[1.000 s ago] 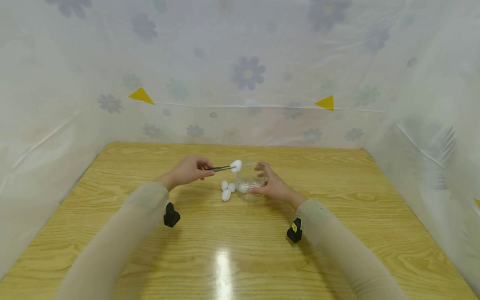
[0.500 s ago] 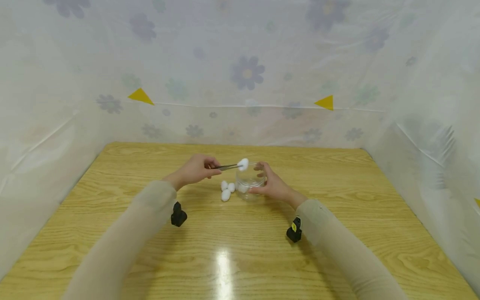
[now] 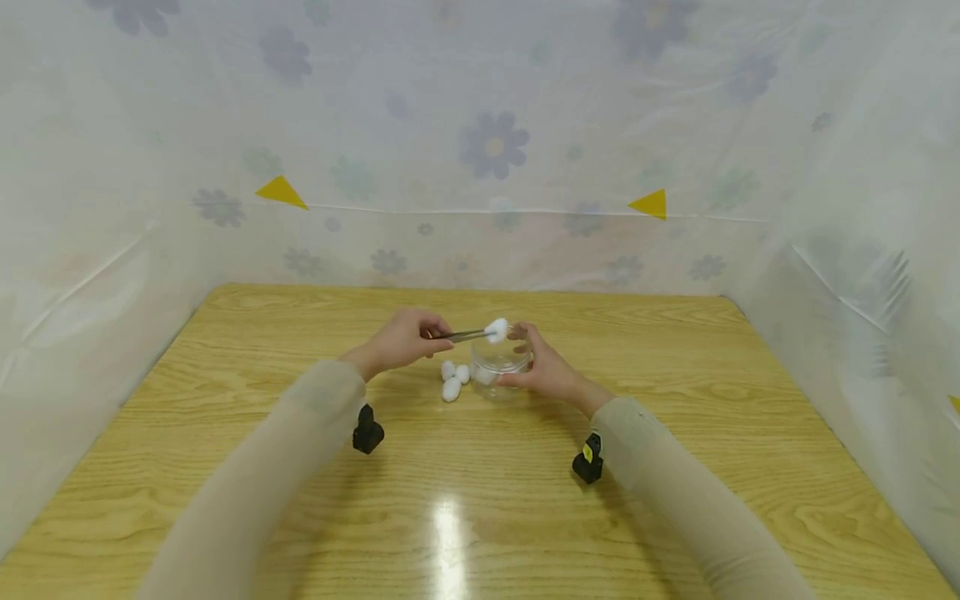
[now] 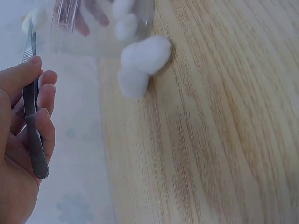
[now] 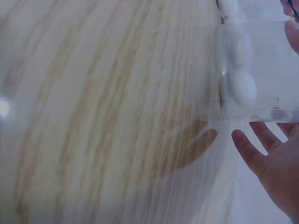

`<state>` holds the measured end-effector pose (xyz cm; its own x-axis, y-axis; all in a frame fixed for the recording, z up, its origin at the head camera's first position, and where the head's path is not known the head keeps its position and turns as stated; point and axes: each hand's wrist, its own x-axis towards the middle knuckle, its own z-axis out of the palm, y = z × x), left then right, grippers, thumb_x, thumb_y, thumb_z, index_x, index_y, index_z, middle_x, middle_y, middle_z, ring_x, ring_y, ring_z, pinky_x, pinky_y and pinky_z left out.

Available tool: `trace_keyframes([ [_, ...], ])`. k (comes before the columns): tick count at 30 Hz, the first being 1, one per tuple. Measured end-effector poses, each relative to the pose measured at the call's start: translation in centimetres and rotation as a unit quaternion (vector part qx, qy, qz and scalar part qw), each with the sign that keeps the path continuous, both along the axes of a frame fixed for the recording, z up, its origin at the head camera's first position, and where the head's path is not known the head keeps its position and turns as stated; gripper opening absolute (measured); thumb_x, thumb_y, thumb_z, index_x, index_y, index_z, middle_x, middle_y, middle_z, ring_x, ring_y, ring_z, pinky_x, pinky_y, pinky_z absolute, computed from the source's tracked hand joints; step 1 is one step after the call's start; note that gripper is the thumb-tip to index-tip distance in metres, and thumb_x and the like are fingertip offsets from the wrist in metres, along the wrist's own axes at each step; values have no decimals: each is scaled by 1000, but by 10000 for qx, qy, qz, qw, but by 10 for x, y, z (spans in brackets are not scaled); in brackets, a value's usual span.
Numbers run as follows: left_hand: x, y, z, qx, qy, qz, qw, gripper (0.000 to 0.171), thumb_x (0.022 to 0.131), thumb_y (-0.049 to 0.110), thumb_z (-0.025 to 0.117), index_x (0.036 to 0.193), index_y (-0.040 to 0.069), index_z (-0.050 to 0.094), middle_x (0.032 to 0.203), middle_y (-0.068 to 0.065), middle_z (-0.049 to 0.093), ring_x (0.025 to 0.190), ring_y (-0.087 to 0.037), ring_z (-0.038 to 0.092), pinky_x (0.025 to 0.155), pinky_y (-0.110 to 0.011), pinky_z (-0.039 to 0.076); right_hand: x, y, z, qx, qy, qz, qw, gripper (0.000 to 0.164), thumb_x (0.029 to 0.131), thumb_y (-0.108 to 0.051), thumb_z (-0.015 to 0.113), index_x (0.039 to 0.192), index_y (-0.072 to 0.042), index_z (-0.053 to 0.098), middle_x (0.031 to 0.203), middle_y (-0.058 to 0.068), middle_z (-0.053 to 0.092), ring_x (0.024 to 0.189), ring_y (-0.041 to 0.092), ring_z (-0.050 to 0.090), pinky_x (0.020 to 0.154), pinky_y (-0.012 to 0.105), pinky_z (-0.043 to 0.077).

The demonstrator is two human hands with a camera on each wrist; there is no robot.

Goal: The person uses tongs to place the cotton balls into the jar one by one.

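Note:
My left hand (image 3: pixel 408 342) pinches metal tweezers (image 4: pixel 35 126) between thumb and fingers. Their tips grip a white cotton ball (image 3: pixel 497 330), which hangs over the mouth of a clear jar (image 3: pixel 501 363). The jar stands upright on the table. From the right side, my right hand (image 3: pixel 551 371) holds it, thumb at the front and fingers behind. Inside, cotton balls (image 5: pixel 244 88) lie on the bottom, seen through the wall. Just left of the jar, 3 loose cotton balls (image 3: pixel 451 389) touch one another on the wood.
The wooden table (image 3: pixel 480 483) has a glossy reflection near its front. White flowered sheeting (image 3: pixel 420 150) encloses the back and sides, with yellow triangles (image 3: pixel 282 192) on it. A black wrist camera (image 3: pixel 367 430) sits below the left sleeve, another camera (image 3: pixel 588 459) below the right.
My left hand has moved right with the tweezers, bringing the cotton ball from the jar's left rim to above its mouth. My right hand and the jar stay in place.

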<state>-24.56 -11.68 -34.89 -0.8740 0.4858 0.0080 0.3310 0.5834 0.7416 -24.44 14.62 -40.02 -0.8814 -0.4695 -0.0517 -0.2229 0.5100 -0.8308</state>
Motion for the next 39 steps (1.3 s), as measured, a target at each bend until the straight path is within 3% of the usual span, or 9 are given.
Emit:
trace_keyframes([
  [26, 2, 7, -4, -83, 140, -69, 9998, 17, 90, 17, 63, 102, 5, 67, 90, -9, 67, 77, -33, 63, 61, -27, 49, 1, 0, 0, -19, -41, -23, 10000, 87, 80, -29, 75, 144, -13, 18, 145, 14, 30, 132, 35, 37, 102, 52, 37],
  [33, 2, 8, -3, -84, 62, -81, 9999, 17, 91, 17, 62, 102, 5, 67, 96, -18, 67, 78, -36, 62, 61, -26, 48, 3, 0, 2, -2, -81, -68, 9999, 90, 80, -27, 75, 145, -12, 16, 145, 14, 29, 132, 35, 36, 103, 51, 37],
  [39, 2, 8, -4, -62, 93, -141, 9998, 17, 90, 17, 64, 101, 5, 67, 91, -12, 67, 78, -34, 63, 61, -26, 49, 4, -1, 4, -19, -76, -80, 9999, 90, 79, -26, 76, 144, -11, 16, 145, 14, 30, 132, 35, 36, 103, 51, 36],
])
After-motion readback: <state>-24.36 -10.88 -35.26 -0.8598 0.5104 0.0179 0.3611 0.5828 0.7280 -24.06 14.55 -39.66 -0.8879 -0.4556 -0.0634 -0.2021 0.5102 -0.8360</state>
